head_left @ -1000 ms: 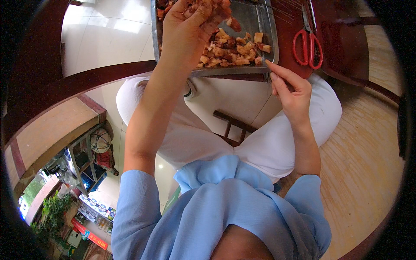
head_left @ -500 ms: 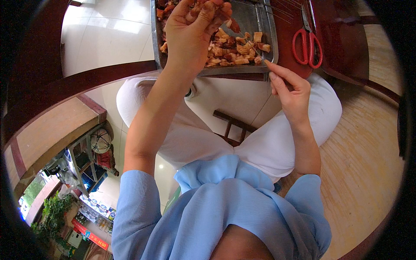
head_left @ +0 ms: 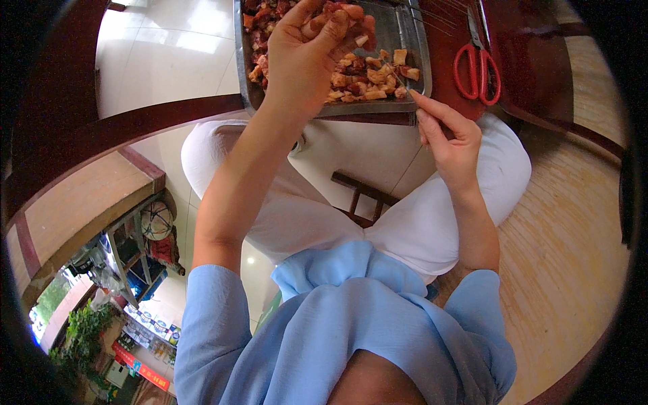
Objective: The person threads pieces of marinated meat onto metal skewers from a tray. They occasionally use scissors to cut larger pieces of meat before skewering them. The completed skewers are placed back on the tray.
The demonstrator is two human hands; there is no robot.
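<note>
My left hand (head_left: 307, 50) is closed over the metal tray (head_left: 424, 47), its fingers curled around pieces of raw meat. A pale meat piece shows at the fingertips. At the tray's near right corner, my right hand (head_left: 451, 129) pinches a thin metal skewer (head_left: 398, 77) between thumb and fingers. The skewer slants up and left toward my left hand; whether its tip is in the meat cannot be seen. Cut pale meat cubes (head_left: 374, 84) lie in the near part of the tray, and darker red meat pieces (head_left: 260, 40) fill its left side.
Red-handled scissors (head_left: 476, 74) lie on the dark red table (head_left: 442, 67) right of the tray. Several bare skewers (head_left: 435, 17) lie across the tray's far right edge. My knees are below the table edge, with a dark wooden stool or rung (head_left: 358, 192) between them.
My left hand has shifted slightly right, toward the skewer, with the meat in its fingers. My right hand has moved only a little and keeps its pinch.
</note>
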